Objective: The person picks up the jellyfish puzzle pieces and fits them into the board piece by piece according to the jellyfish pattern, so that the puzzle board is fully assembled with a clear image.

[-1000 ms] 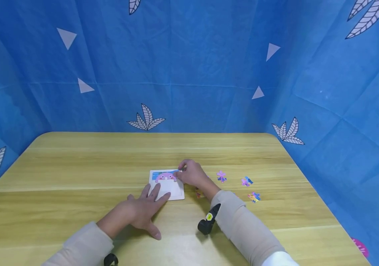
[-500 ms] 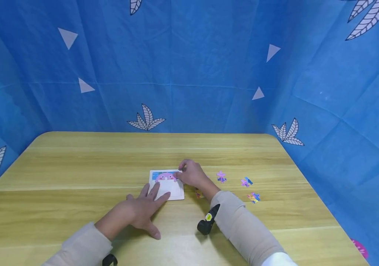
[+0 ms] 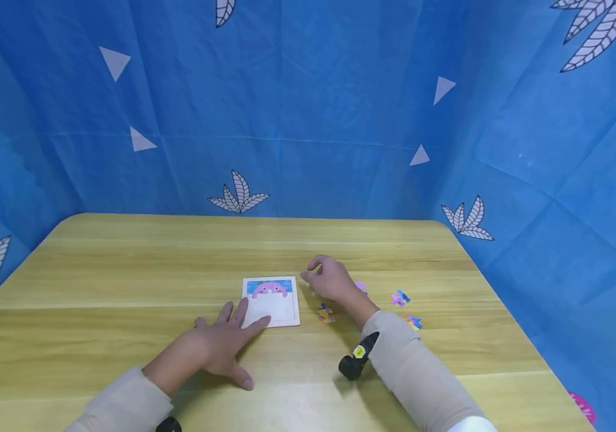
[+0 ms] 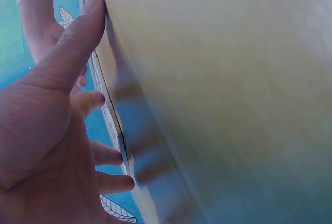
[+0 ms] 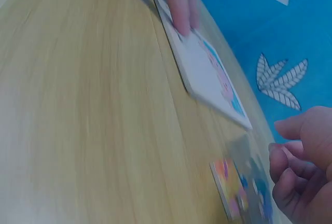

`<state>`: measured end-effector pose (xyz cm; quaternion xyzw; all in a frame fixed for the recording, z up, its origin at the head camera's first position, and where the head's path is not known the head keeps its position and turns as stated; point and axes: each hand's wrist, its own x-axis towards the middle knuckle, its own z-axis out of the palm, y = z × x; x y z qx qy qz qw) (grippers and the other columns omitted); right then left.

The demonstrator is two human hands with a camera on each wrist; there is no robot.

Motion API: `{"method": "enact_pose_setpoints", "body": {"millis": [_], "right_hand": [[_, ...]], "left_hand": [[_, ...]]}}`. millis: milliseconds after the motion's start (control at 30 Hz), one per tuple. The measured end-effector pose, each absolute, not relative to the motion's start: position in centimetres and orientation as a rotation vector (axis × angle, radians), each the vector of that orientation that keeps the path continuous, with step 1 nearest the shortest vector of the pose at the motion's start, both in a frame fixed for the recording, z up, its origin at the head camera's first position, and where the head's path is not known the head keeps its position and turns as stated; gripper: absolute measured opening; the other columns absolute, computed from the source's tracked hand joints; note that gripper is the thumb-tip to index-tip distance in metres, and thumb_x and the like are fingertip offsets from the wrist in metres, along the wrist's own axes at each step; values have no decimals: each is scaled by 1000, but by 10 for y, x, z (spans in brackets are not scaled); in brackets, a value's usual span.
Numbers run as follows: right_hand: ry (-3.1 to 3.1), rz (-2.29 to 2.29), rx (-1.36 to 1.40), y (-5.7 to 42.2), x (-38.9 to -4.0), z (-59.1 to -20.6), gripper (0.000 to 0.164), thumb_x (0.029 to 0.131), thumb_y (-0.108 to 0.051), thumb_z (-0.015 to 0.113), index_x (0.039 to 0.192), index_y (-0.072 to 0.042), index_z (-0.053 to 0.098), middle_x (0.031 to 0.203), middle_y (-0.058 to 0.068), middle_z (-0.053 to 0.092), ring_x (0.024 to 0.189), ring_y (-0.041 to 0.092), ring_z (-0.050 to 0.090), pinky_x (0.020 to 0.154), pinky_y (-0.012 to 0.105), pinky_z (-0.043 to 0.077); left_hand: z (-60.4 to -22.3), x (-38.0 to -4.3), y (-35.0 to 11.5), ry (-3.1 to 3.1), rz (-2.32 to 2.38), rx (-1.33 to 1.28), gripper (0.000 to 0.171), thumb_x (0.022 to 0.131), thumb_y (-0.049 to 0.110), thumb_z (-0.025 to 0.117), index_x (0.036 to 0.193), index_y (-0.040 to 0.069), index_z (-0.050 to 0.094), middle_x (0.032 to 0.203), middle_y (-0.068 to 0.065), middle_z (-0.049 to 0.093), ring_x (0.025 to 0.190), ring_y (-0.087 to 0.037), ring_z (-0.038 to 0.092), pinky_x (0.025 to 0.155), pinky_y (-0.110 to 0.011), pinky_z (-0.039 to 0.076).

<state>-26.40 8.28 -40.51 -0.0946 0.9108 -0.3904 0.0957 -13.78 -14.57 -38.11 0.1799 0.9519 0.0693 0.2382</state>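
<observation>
A small white-framed jigsaw tray [image 3: 272, 310] lies flat on the table. Its top strip is filled with a pink cartoon animal's head against blue, while the lower part is plain white. My left hand [image 3: 212, 348] is spread wide, fingertips resting on the tray's lower left corner; the left wrist view shows its thumb and fingers [image 4: 111, 156] extended. Just right of the tray hovers my right hand [image 3: 331, 282], its fingers loosely bent with nothing between them. Below that hand is a yellow-orange jigsaw piece [image 3: 325, 313], seen closer in the right wrist view.
More loose jigsaw pieces lie to the right: a pink one [image 3: 362, 287] partly behind the right hand, a pink and blue one [image 3: 400, 297], and a yellow and blue one [image 3: 415, 323] beside the sleeve. A blue patterned cloth [image 3: 308, 108] hangs behind the wooden table [image 3: 151, 252].
My right hand has left the tray's upper right corner and moved right, uncovering the picture and more of the yellow-orange piece. The left hand has slid slightly left, towards the tray's edge.
</observation>
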Motion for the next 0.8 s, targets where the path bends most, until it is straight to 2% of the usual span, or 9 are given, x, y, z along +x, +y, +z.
{"method": "enact_pose_setpoints", "body": {"millis": [167,333,433,800], "right_hand": [[2715,-1114,-274,103,-265,-406,26,91,-27,62,107,-8,58,70,5,61,55,17,57,53,30,45],[2739,-1053,-271,117,-264,-402,28,89,-25,64,109,-6,59,76,4,63,61,16,58,57,28,46],[2755,-1021,-293,124,-263,-401,25,87,-23,66,105,-6,61,79,4,63,65,16,57,59,28,45],[2758,-952,-349,132,-259,-406,20,78,-20,77,91,-9,65,82,3,59,74,17,54,65,28,44]], "left_hand": [[-382,-138,-146,2600,195,489,109,60,67,72,150,36,19,157,-21,3,140,-47,10,92,-78,21],[-384,-138,-146,2614,199,500,108,59,66,73,149,37,20,157,-22,4,140,-48,13,91,-76,26],[-383,-137,-147,2624,204,497,107,60,65,74,149,37,22,157,-22,5,140,-47,13,89,-73,30],[-384,-136,-147,2632,207,499,107,59,67,73,149,40,22,157,-20,4,140,-47,12,90,-74,29]]}}
